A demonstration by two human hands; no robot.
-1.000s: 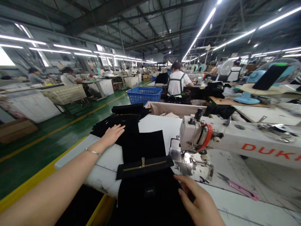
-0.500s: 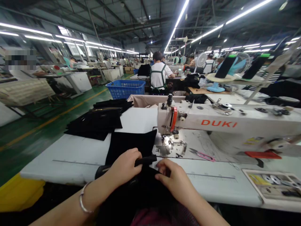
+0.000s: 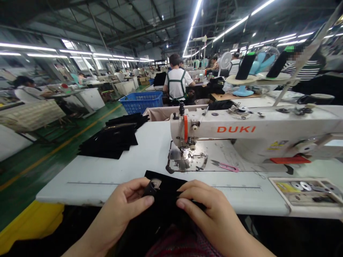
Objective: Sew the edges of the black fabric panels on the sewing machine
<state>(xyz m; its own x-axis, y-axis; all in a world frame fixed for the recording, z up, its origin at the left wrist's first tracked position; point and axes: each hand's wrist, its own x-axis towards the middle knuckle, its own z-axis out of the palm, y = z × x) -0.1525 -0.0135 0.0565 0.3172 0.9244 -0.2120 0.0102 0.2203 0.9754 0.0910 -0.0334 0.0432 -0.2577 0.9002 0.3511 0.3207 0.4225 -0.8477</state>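
Two hands, left hand and right hand, are handling light, limp black fabric in front of the sewing machine, grips clamping its firmer edge beside the small metal fitting.

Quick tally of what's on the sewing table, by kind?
DUKI sewing machine: 1
Pink-handled thread snips: 1
Stack of black fabric pieces: 1
Parts tray: 1
Black fabric piece in hand: 1
Total: 5

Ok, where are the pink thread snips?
Head view: the pink thread snips lie on the white table, right of the DUKI machine's needle plate.
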